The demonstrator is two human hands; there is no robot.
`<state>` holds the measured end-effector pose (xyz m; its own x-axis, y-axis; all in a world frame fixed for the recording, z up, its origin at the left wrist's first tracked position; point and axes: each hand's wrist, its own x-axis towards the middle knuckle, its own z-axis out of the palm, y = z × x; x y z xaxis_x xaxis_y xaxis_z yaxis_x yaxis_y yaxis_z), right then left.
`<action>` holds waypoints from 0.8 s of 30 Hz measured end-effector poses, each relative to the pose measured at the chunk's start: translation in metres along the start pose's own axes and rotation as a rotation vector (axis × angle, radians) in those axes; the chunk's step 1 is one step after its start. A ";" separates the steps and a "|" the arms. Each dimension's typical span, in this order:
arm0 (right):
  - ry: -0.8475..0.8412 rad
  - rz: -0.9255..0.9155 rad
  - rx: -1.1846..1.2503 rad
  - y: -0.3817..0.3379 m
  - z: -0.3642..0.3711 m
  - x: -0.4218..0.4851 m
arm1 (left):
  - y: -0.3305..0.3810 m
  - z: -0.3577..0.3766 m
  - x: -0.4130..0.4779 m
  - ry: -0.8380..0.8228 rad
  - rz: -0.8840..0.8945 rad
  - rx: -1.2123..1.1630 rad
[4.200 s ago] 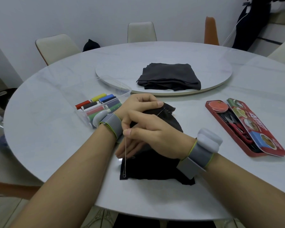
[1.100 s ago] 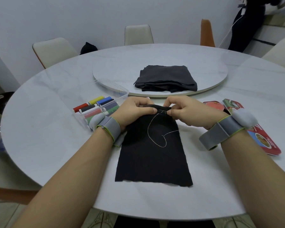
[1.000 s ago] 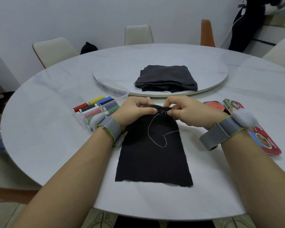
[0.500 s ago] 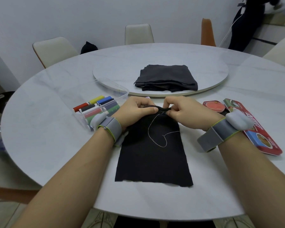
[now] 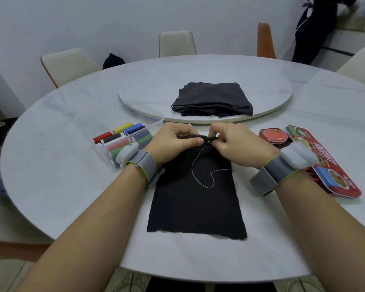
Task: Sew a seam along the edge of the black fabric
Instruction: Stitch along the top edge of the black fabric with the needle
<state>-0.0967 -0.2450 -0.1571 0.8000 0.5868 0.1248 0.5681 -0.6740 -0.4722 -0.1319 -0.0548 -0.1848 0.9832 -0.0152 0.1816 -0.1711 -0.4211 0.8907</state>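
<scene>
A black fabric lies flat on the white table in front of me, its far edge folded over and lifted. My left hand pinches that folded edge, thumb on top. Close beside it my right hand pinches the same edge, where a thin white thread comes out and loops loosely across the cloth. The needle is hidden between my fingers.
A clear box of coloured thread spools sits left of my hands. An open red tin sewing kit lies to the right. A folded dark cloth pile rests on the turntable behind. Chairs ring the table.
About four seconds ago my right hand was crossed over the left, pulling thread taut. Now both hands are side by side at the far edge; thread lies slack. Almost nothing moved in the last second.
</scene>
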 end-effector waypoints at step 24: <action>-0.157 0.102 0.700 0.001 -0.014 -0.002 | 0.012 -0.004 -0.007 -0.032 -0.126 -0.289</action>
<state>-0.0952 -0.2537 -0.1454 0.7755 0.6293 -0.0517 0.1929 -0.3141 -0.9296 -0.1412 -0.0560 -0.1737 0.9985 -0.0096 0.0532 -0.0541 -0.1464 0.9877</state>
